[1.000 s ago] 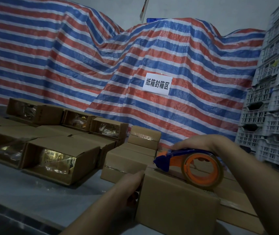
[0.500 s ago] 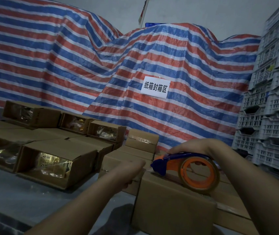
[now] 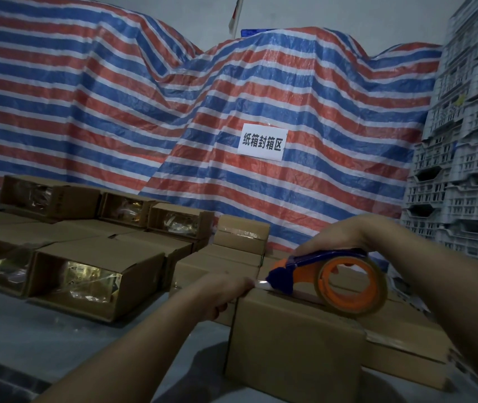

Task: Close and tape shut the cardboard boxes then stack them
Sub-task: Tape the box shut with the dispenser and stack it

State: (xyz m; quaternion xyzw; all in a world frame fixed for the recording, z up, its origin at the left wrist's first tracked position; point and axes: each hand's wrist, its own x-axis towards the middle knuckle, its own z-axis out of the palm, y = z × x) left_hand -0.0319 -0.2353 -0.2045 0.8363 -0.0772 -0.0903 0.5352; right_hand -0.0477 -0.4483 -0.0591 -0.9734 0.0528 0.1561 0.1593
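1. Right hand (image 3: 339, 237) grips the dispenser (image 3: 333, 282) atop the near box (image 3: 293, 344); left hand (image 3: 220, 292) pinches the box's top edge.
2. Tape could wrinkle if the dispenser tilts; the cutter sits close to the left fingers.

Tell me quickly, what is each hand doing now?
Left hand: fingers curled on the box at its top edge, by the tape end.
Right hand: grips the tape dispenser on the box.
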